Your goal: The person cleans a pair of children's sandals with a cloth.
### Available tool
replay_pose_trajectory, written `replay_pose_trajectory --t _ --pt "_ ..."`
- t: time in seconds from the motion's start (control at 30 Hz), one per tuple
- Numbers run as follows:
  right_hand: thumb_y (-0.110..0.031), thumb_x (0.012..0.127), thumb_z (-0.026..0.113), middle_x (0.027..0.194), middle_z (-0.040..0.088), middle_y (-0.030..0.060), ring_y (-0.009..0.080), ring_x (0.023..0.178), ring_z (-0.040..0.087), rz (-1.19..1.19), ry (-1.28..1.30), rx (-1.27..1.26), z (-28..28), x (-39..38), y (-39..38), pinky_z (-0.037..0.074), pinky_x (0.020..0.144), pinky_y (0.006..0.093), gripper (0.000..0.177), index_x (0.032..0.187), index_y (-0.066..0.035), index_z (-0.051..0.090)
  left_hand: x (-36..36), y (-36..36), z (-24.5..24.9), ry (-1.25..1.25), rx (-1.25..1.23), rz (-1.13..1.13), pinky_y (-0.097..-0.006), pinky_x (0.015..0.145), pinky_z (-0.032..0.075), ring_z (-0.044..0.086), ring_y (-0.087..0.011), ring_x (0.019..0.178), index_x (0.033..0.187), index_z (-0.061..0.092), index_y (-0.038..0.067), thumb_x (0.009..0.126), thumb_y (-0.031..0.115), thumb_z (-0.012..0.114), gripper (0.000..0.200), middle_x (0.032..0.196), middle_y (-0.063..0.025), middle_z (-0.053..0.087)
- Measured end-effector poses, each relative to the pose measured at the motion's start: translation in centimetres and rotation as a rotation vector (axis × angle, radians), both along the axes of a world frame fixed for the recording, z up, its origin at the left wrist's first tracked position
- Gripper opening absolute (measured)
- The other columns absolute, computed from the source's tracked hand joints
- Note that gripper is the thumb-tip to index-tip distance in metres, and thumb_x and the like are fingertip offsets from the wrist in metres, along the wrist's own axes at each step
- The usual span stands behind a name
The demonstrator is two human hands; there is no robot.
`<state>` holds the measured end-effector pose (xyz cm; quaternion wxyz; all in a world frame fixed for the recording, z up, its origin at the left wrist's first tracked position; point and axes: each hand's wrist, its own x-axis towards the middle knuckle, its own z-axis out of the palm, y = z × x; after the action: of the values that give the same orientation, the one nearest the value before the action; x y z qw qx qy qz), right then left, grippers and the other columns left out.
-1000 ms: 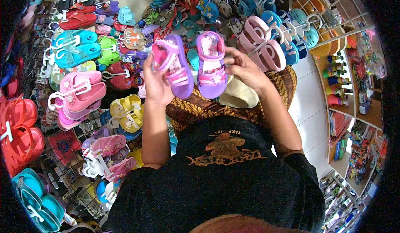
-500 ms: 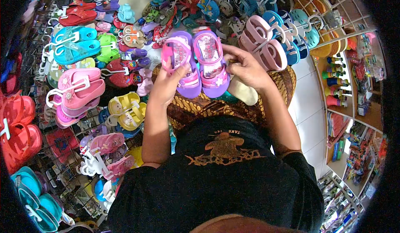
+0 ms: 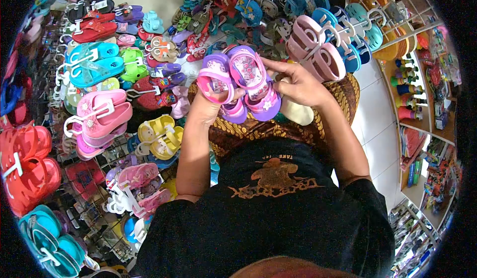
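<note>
While left hand (image 3: 211, 108) and right hand (image 3: 298, 85) clasp one each, purple sandals (image 3: 247, 71) parallel, toes toward wearer.

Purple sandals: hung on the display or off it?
Off. The purple sandals sit side by side in the left hand and right hand, in front of the hanging pairs.

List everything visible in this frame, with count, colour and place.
purple sandals: two, purple with pink straps, held at centre
pink sandals: one pair, pale pink, hanging upper right
turquoise sandals: one pair, turquoise, rack upper left
yellow sandals: one pair, yellow, rack left of centre
red sandals: one pair, red, far left
shelves: several, pale, right edge
left hand: one, grips the purple sandals from below
right hand: one, fingers on a strap
</note>
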<state>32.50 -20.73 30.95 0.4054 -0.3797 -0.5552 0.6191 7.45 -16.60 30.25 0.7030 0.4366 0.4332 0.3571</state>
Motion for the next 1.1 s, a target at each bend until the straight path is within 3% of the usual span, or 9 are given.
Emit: replay_pose_trajectory --t 0.1,0.27,0.33,0.4,0.6,0.67,0.9,1.03,1.1 --pt "-0.013 0.088 0.061 0.122 0.062 0.0103 0.0169 0.111 0.055 -0.015 -0.067 0.072 -0.1 0.0 -0.1 0.045 0.098 0.0337 0.066 0.150 -0.007 0.040 -0.2 0.8 -1.5 -0.119 -0.055 0.007 -0.0389 0.092 0.054 0.064 -0.0216 0.107 0.125 0.059 0.004 0.068 -0.001 0.086 0.063 0.117 -0.0060 0.065" --pt "-0.033 0.090 0.070 0.112 0.063 0.0070 0.0157 0.102 0.056 -0.163 -0.029 0.128 2.4 -2.0 -0.7 0.044 0.097 0.0312 0.059 0.139 -0.005 0.053 -1.1 1.5 -4.1 -0.487 -0.205 -0.053 -0.0447 0.096 0.054 0.064 -0.0276 0.112 0.136 0.050 0.004 0.082 0.020 0.079 0.063 0.123 -0.0126 0.064" --pt "-0.031 0.090 0.070 0.109 0.065 0.0079 0.0162 0.099 0.061 -0.201 0.395 -0.249 3.2 -1.6 -1.1 0.049 0.091 0.0306 0.051 0.131 -0.003 0.057 -0.8 1.1 -2.9 -0.626 -0.208 -0.009 -0.0428 0.090 0.056 0.066 -0.0253 0.106 0.132 0.053 0.008 0.087 0.031 0.073 0.055 0.116 -0.0107 0.067" --pt "-0.025 0.090 0.069 0.109 0.067 0.0094 0.0155 0.097 0.065 -0.354 0.257 -0.322 5.0 -0.5 -1.9 0.053 0.084 0.0288 0.042 0.124 -0.002 0.059 -1.6 1.6 -4.0 -0.750 -0.120 -0.126 -0.0435 0.090 0.056 0.066 -0.0257 0.103 0.136 0.051 0.008 0.090 0.041 0.065 0.058 0.117 -0.0107 0.067" --pt "-0.017 0.094 0.064 0.108 0.066 0.0115 0.0189 0.100 0.064 -0.738 0.154 0.070 10.2 -1.5 -1.6 0.052 0.087 0.0327 0.039 0.128 -0.002 0.054 -0.1 0.7 -2.0 -0.707 -0.042 -0.123 -0.0413 0.095 0.053 0.064 -0.0253 0.110 0.135 0.049 0.008 0.090 0.038 0.069 0.058 0.123 -0.0108 0.063" --pt "-0.023 0.097 0.061 0.119 0.061 0.0170 0.0266 0.115 0.058 -0.657 -0.406 0.507 8.0 -2.9 -0.1 0.045 0.100 0.0379 0.042 0.132 -0.002 0.053 1.5 0.3 -1.2 -0.650 0.074 -0.123 -0.0410 0.097 0.052 0.062 -0.0252 0.113 0.137 0.048 0.008 0.090 0.039 0.068 0.060 0.126 -0.0110 0.061" --pt "-0.036 0.101 0.052 0.127 0.057 0.0173 0.0251 0.120 0.053 -0.015 -0.017 0.029 6.4 -3.8 -1.7 0.041 0.103 0.0364 0.050 0.138 -0.002 0.048 1.5 -1.3 0.5 -0.485 0.162 -0.041 -0.0424 0.107 0.044 0.052 -0.0265 0.128 0.145 0.038 0.010 0.092 0.047 0.062 0.069 0.142 -0.0117 0.048" --pt "-0.036 0.099 0.058 0.111 0.065 0.0176 0.0266 0.104 0.062 0.140 -0.244 0.192 2.1 -3.5 -3.7 0.048 0.092 0.0386 0.047 0.129 0.000 0.055 -1.4 1.6 -1.3 -1.122 0.009 -0.230 -0.0432 0.094 0.044 0.061 -0.0219 0.104 0.138 0.052 0.017 0.093 0.048 0.060 0.055 0.125 -0.0059 0.065" --pt "-0.035 0.094 0.067 0.096 0.067 0.0130 0.0210 0.093 0.063 0.127 -0.183 0.055 0.6 -4.3 -5.0 0.050 0.086 0.0364 0.042 0.115 0.001 0.062 -1.1 1.5 0.3 -0.953 0.143 -0.141 -0.0338 0.081 0.036 0.062 -0.0144 0.094 0.135 0.055 0.019 0.087 0.038 0.071 0.054 0.118 -0.0012 0.068"
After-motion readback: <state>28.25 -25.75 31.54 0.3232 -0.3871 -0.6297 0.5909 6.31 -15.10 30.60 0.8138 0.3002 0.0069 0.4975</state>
